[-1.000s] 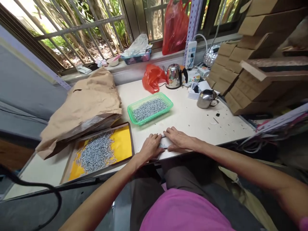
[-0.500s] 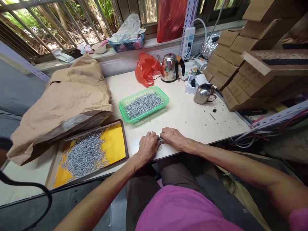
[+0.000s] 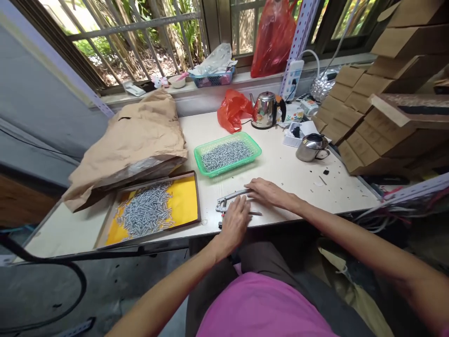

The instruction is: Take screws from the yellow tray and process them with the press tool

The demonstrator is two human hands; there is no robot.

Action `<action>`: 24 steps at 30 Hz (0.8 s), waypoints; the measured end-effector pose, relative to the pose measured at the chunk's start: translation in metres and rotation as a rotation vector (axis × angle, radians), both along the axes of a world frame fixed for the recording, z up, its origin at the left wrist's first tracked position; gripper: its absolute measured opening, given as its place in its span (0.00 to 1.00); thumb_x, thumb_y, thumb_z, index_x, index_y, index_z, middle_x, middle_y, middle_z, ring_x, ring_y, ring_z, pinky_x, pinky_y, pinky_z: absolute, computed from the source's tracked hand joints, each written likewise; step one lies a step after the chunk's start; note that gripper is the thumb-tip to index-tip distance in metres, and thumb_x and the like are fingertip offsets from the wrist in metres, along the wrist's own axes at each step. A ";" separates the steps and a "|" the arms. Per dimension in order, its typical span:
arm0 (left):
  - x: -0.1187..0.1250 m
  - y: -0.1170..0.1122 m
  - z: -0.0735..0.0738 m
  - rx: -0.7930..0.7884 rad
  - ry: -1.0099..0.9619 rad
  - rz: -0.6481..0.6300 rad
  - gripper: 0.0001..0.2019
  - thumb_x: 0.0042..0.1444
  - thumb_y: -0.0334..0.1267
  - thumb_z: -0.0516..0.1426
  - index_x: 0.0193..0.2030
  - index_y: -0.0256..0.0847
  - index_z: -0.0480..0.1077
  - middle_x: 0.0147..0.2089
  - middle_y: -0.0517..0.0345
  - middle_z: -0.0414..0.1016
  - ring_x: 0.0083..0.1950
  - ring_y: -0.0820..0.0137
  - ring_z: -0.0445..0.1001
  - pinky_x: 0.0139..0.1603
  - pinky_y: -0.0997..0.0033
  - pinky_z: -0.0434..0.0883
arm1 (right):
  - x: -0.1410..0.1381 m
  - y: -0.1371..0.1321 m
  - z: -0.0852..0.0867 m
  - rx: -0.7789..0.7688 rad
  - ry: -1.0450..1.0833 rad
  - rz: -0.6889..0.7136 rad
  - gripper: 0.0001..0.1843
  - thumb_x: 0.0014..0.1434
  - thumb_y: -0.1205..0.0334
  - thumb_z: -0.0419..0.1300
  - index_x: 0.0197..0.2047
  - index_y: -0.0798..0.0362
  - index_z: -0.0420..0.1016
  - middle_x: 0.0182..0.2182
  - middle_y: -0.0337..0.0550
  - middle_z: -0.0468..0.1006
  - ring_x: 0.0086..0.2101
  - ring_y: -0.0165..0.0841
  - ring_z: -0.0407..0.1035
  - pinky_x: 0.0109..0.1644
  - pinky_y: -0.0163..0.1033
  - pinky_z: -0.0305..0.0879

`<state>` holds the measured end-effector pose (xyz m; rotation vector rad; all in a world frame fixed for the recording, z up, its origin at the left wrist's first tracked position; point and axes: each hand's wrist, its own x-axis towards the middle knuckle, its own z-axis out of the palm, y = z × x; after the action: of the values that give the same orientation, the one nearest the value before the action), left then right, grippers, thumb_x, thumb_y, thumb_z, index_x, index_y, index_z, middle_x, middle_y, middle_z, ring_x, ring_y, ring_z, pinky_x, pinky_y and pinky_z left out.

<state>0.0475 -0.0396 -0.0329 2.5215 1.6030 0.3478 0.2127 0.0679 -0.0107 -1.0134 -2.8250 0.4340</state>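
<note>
A metal hand gripper with two long handles (image 3: 235, 194), a small coil spring and a red bit lies near the table's front edge. My left hand (image 3: 235, 221) is over its lower handle, fingers stretched and loosely apart; its palm side is hidden. The tip of the upper handle is between the forefinger and thumb of my right hand (image 3: 268, 193). Behind them stands a green plastic basket (image 3: 258, 152) of small silver spring-like pieces (image 3: 228, 155). More such pieces (image 3: 147, 210) are heaped in a shallow yellow-lined tray (image 3: 185, 199) at the left.
A large brown paper bag (image 3: 136, 135) rests behind the tray. Toward the back are a red plastic bag (image 3: 231, 110), a kettle (image 3: 264, 110) and a small metal pot (image 3: 310, 147). Cardboard boxes (image 3: 382, 126) are stacked at the right. Dark scraps (image 3: 326, 172) lie on the tabletop.
My hands were close together at the table edge, mostly covering what they held. Now they are farther apart and the hand gripper shows between them. The camera view has shifted left.
</note>
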 end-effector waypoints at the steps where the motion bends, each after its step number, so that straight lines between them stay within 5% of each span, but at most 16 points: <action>1: 0.004 -0.005 -0.004 -0.005 -0.038 -0.016 0.18 0.63 0.36 0.51 0.59 0.36 0.62 0.66 0.42 0.59 0.69 0.53 0.54 0.64 0.49 0.59 | -0.004 0.002 -0.002 0.026 -0.027 -0.032 0.13 0.65 0.64 0.53 0.50 0.57 0.72 0.42 0.50 0.73 0.45 0.37 0.65 0.48 0.38 0.60; 5: 0.013 -0.019 -0.010 -0.020 -0.139 -0.019 0.20 0.65 0.43 0.50 0.60 0.39 0.62 0.63 0.45 0.66 0.67 0.54 0.59 0.66 0.45 0.54 | -0.021 0.018 -0.009 0.098 -0.102 -0.106 0.07 0.63 0.67 0.56 0.39 0.56 0.76 0.38 0.47 0.73 0.42 0.36 0.64 0.44 0.37 0.58; 10: 0.010 -0.022 -0.008 -0.007 -0.160 -0.042 0.26 0.61 0.48 0.54 0.62 0.37 0.60 0.62 0.42 0.65 0.68 0.53 0.56 0.67 0.44 0.51 | -0.042 0.021 0.002 0.124 -0.132 -0.121 0.08 0.63 0.67 0.56 0.41 0.56 0.77 0.38 0.49 0.74 0.41 0.38 0.65 0.42 0.39 0.57; 13: 0.009 -0.023 -0.013 0.001 -0.163 -0.089 0.27 0.60 0.50 0.54 0.63 0.40 0.60 0.64 0.42 0.63 0.68 0.50 0.55 0.67 0.42 0.50 | -0.062 -0.003 0.016 0.138 -0.096 0.110 0.10 0.63 0.65 0.56 0.44 0.52 0.77 0.41 0.49 0.73 0.42 0.39 0.63 0.42 0.40 0.57; 16: 0.010 -0.026 -0.019 -0.057 -0.187 -0.107 0.27 0.60 0.51 0.53 0.62 0.41 0.61 0.62 0.42 0.64 0.65 0.49 0.59 0.64 0.44 0.55 | -0.084 -0.031 0.022 0.135 -0.068 0.369 0.06 0.60 0.64 0.59 0.34 0.48 0.79 0.38 0.47 0.74 0.41 0.40 0.61 0.41 0.41 0.56; 19: 0.010 -0.033 -0.023 -0.105 -0.223 -0.095 0.31 0.60 0.52 0.53 0.66 0.39 0.56 0.63 0.42 0.64 0.65 0.50 0.60 0.64 0.48 0.56 | -0.099 -0.049 0.016 0.139 -0.041 0.438 0.10 0.56 0.69 0.61 0.24 0.49 0.75 0.35 0.48 0.73 0.40 0.40 0.61 0.43 0.41 0.57; 24: 0.008 -0.034 -0.024 -0.078 -0.250 -0.122 0.36 0.62 0.56 0.47 0.70 0.34 0.47 0.65 0.41 0.60 0.65 0.52 0.59 0.65 0.53 0.56 | -0.111 -0.053 -0.001 0.137 0.049 0.466 0.08 0.57 0.71 0.59 0.28 0.52 0.73 0.31 0.46 0.73 0.36 0.38 0.64 0.40 0.41 0.60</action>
<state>0.0550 -0.0736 -0.0565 2.3930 1.3382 0.5490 0.1019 0.0150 -0.0119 -0.3085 -2.9815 0.2898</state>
